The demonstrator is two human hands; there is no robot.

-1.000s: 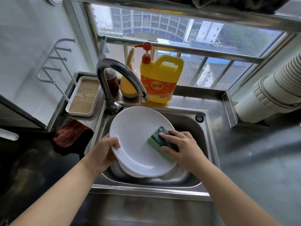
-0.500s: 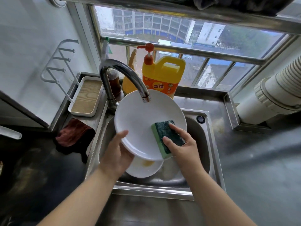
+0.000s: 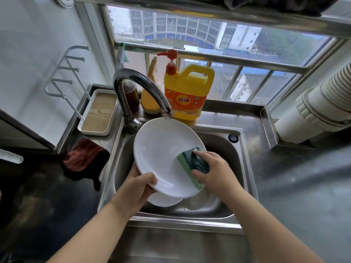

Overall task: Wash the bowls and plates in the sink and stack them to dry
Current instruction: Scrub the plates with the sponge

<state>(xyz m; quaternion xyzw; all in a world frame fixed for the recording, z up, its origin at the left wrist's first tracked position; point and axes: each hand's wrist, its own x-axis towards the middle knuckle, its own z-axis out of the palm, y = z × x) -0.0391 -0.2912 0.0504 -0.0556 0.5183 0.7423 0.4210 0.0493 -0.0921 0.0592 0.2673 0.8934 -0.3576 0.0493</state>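
Plate (image 3: 161, 149), tilted over the sink (image 3: 241, 168), was gripped at its rim by the left hand (image 3: 136, 188); the sponge (image 3: 193, 164) was pinched by the right hand (image 3: 214, 171). Judged slippery, stiff and breakable.

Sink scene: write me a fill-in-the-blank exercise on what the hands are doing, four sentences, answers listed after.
1. The left hand grips the rim of a white ____.
2. The right hand presses a green ____ against it.
3. The faucet spout ends just above the dish's ____ rim.
4. The detergent jug behind the sink has a ____ pump.

Missing words: plate; sponge; far; red
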